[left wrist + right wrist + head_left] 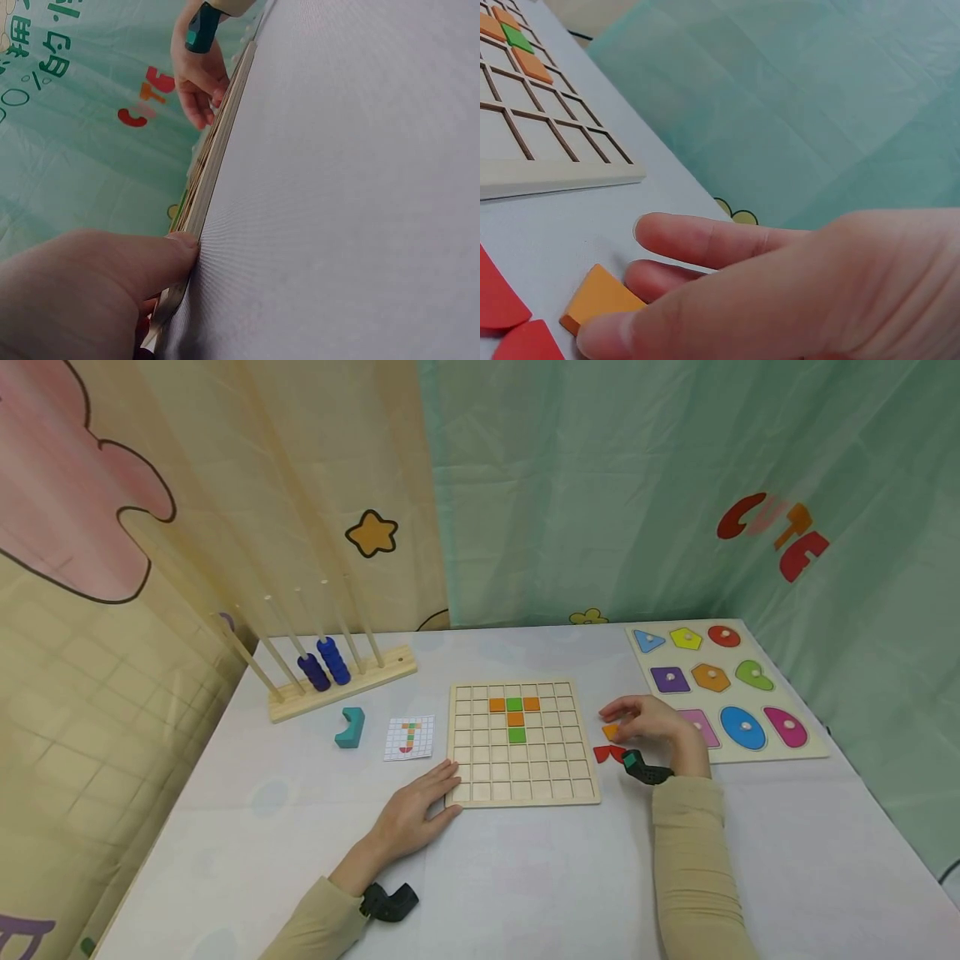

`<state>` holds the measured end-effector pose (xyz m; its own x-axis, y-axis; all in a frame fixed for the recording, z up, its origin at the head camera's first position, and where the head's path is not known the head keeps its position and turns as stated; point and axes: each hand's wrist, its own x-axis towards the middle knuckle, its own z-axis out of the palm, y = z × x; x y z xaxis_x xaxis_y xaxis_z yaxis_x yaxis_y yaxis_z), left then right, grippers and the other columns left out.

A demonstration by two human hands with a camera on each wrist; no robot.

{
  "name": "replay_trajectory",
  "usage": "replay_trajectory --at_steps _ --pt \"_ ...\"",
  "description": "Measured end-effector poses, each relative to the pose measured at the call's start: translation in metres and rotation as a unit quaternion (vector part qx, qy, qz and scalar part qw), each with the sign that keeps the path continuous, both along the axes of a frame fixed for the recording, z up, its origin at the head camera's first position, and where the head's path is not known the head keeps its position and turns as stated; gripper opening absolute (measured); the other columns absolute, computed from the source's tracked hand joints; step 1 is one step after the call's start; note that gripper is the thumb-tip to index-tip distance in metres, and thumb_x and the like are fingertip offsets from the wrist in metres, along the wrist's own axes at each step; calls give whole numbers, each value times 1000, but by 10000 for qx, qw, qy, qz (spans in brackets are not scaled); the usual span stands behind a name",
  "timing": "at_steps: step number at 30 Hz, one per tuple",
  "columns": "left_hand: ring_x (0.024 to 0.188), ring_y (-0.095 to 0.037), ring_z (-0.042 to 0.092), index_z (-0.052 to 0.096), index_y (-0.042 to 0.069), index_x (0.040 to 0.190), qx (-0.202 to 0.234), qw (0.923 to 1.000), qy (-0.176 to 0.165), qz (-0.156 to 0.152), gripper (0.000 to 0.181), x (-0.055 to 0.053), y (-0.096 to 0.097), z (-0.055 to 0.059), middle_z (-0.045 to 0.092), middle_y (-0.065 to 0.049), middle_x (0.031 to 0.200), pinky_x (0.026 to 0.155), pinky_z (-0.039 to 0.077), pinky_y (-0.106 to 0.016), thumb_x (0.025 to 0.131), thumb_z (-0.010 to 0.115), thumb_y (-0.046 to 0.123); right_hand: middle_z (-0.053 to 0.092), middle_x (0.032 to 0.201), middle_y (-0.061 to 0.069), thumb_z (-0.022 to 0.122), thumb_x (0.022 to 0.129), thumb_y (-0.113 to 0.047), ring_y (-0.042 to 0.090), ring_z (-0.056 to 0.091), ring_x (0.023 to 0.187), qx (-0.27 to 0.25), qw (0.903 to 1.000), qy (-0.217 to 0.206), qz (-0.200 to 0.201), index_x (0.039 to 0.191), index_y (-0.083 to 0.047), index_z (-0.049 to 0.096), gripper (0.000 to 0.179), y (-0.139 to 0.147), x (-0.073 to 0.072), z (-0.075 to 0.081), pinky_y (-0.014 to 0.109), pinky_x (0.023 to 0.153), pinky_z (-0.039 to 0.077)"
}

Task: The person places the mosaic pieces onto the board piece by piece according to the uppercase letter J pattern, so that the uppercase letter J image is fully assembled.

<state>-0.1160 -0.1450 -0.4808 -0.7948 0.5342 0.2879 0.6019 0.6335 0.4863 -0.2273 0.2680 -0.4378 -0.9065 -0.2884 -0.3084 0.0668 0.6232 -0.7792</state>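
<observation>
One orange tile (610,732): on the desk (525,877), just right of the grid board (521,770), partly covered by the right hand (651,720).
Right hand: thumb tip overlapping that tile, one finger stretched out above, another fingertip at the tile's other side (whether they pinch it, I cannot tell).
Left hand (416,810): spread at the board's near left corner, thumb against the corner, fingertips on the left edge.
Grid board: wooden, flat, with five coloured tiles (515,719) in its cells; orange, green, orange form a row, and orange then green run down from the green one.
Red pieces (602,753): close by the board's right edge, on the near side of the orange tile.
Pattern card (408,738): left of the board, printed with a coloured hooked figure on a grid.
Teal block (354,728): left of the card, with a curved notch.
Peg rack (397,663): far left, upright rods on a wooden base, two of them carrying blue rings.
Shape puzzle (705,657): far right, nine knobbed pieces in three rows, behind the right hand.
Curtain (600,485): green and cream, hanging behind the desk.
</observation>
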Motion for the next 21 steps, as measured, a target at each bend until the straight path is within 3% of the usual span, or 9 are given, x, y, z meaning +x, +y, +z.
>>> replay_trajectory --at_steps 6,14,21 --pt "132 -19 39 59 -1 125 38 10000 20 -19 45 0 -1 -1 48 -10 139 105 37 -38 88 67 25 63 112 15 75 76 -7 24 52 87 136 9998 26 -110 114 -1 63 39 -3 -1 0 30 77 46" --pt "132 -18 38 59 0 125 43 10000 40 -18 46 -1 -1 -2 47 -9 140 105 36 -37 89 66 26 64 106 13 73 77 -4 25 56 92 -60 9995 -110 -297 113 0 62 38 -8 -1 0 30 80 49" --pt "132 -20 39 59 -1 124 62 9999 123 -42 45 -1 -1 -2 48 -10 139 104 37 -38 88 67 25 63 101 13 74 77 -8 24 55 89 98 9996 113 -253 109 1 62 35 -13 -4 -2 30 78 48"
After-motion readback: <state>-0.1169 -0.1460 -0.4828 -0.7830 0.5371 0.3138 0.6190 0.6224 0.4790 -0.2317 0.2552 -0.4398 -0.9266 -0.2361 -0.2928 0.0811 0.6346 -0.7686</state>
